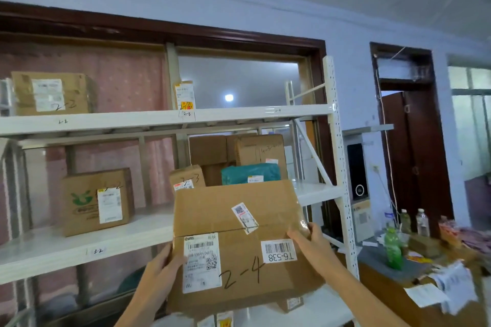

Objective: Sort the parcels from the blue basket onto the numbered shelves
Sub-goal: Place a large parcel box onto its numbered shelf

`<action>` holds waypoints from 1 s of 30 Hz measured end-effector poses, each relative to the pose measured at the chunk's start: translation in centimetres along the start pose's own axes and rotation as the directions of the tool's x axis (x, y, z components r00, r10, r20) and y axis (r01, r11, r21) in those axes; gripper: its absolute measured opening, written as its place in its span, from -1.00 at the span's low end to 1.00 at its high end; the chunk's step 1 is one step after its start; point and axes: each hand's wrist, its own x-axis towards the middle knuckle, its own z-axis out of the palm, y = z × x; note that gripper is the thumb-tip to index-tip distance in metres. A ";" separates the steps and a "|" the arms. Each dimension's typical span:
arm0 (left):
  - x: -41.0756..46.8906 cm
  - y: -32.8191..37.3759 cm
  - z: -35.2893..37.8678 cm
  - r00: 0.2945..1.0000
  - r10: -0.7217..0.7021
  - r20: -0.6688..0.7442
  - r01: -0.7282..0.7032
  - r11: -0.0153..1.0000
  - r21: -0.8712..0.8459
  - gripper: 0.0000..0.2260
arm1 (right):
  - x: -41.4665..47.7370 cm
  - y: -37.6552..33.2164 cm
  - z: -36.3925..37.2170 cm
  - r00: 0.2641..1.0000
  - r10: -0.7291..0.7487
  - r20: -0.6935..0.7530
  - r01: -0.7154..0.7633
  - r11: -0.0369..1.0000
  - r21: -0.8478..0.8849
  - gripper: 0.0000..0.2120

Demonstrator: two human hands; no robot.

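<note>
I hold a large cardboard parcel [239, 244] marked "2-4" up in front of the white shelf rack [159, 121]. My left hand [164, 265] grips its left edge beside a white shipping label. My right hand [308, 240] grips its right edge, just above a barcode sticker reading T6-538. The upper shelf carries small tags 2-2, 2-3 and, at its right end, 2-4 [277, 110]. No parcel stands above the 2-4 tag. The blue basket is out of view.
A box marked 2-2 [51, 93] and a slim parcel at 2-3 [183, 95] stand on the upper shelf. The middle shelf holds a 3-2 box [97, 200], a 3-3 box [187, 176], a teal bag [251, 172] and brown boxes. A cluttered counter with bottles [393, 247] is at right.
</note>
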 end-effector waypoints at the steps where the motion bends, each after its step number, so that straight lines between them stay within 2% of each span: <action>1: 0.6 0.8 1.0 1.000 0.019 -0.005 -0.019 1.000 -0.002 -0.73 | 0.9 0.1 -1.1 1.000 -0.008 -0.001 0.009 1.000 0.015 -0.58; 7: 3.8 6.0 9.4 0.993 0.111 -0.029 -0.112 0.993 -0.026 -0.59 | 7.3 0.7 -9.6 0.999 -0.043 -0.023 0.046 0.983 0.180 -0.53; 14: 6.4 9.5 18.0 0.981 0.180 -0.072 -0.181 0.983 -0.016 -0.57 | 14.6 0.6 -17.3 0.997 -0.074 0.011 0.071 0.988 0.140 -0.57; 17: 7.0 10.5 20.4 0.981 0.179 -0.075 -0.180 0.984 -0.003 -0.58 | 16.6 0.8 -18.6 0.997 -0.074 0.025 0.068 0.980 0.189 -0.65; 22: 9.8 10.7 22.4 0.977 0.201 -0.071 -0.199 0.980 0.029 -0.35 | 20.6 1.7 -19.3 0.994 -0.103 0.029 0.094 0.972 0.214 -0.40; 24: 11.1 10.6 23.0 0.973 0.226 -0.046 -0.225 0.974 0.012 -0.29 | 22.3 2.3 -19.3 0.995 -0.101 0.027 0.094 0.976 0.199 -0.39; 27: 13.4 10.1 23.8 0.961 0.274 -0.042 -0.275 0.961 -0.019 -0.05 | 24.4 2.7 -19.4 0.995 -0.095 0.026 0.088 0.978 0.190 -0.43; 28: 14.2 9.9 24.1 0.956 0.289 -0.042 -0.290 0.957 -0.016 -0.05 | 25.0 2.7 -19.5 0.996 -0.091 0.022 0.086 0.979 0.185 -0.47; 30: 15.9 9.7 24.8 0.951 0.306 -0.045 -0.307 0.952 -0.014 -0.19 | 26.1 2.5 -19.6 0.996 -0.091 0.018 0.086 0.977 0.193 -0.53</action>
